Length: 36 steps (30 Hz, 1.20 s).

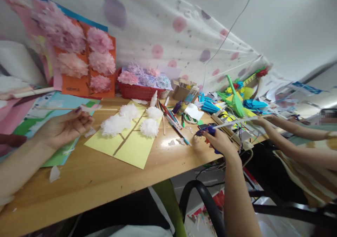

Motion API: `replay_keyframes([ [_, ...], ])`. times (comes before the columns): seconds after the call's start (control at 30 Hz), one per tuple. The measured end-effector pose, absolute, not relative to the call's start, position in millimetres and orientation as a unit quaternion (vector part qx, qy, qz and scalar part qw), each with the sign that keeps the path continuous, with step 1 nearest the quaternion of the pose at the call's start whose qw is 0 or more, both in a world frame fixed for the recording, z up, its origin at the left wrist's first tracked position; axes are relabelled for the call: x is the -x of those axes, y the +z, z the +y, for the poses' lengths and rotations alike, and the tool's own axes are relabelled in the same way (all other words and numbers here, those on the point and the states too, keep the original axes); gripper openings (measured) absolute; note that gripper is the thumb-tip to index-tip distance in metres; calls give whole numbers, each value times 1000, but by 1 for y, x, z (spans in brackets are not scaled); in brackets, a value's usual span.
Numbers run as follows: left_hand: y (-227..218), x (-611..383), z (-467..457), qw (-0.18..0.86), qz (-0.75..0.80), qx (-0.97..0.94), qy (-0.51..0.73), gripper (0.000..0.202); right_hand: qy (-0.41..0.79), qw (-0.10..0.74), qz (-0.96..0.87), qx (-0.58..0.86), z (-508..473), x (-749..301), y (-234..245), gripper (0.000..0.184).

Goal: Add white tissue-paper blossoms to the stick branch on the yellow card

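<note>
My left hand [68,128] is raised at the left over the table, its fingertips pinched on a small piece of pale thin paper [89,108]. A thin wooden stick [109,109] runs behind those fingertips; I cannot tell if they touch it. At the right, my right hand [219,142] grips a blue glue gun [210,131], its nozzle toward the left. From its rear sticks out a long white glue stick [231,122]. Between my hands lies a yellow sheet [135,149] bearing a brown branch shape and several fluffy white paper flowers [149,127].
Pens [172,119], a white glue bottle [154,99] and paper scraps lie beyond the yellow sheet. A red basket [137,92] of paper flowers and an orange flower board [88,84] stand behind. Cables and a power strip [246,145] sit right, near another person's arms [279,135].
</note>
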<state>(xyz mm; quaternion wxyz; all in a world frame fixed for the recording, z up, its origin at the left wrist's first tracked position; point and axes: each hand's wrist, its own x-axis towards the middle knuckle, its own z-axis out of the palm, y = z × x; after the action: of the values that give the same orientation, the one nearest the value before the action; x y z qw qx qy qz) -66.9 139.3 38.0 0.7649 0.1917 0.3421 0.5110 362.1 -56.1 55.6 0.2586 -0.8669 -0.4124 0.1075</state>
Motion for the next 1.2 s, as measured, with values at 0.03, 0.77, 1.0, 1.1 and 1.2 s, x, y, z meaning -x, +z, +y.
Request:
replay_keyframes([
  [0.03,36,68,141,769,338,-201,504,45,135,264,-418,858,-56,-361,63,29],
  [0.77,17,67,145,784,308,-191,505,38,107,228,-789,561,44,-172,31,34],
  [1.0,11,66,149,786,311,-181,502,30,103,221,-782,574,57,-167,23,40],
  [1.1,7,66,151,789,304,-191,499,26,111,218,-779,578,59,-165,25,39],
  [1.2,4,67,152,791,295,-204,496,23,123,212,-773,585,60,-164,25,37],
])
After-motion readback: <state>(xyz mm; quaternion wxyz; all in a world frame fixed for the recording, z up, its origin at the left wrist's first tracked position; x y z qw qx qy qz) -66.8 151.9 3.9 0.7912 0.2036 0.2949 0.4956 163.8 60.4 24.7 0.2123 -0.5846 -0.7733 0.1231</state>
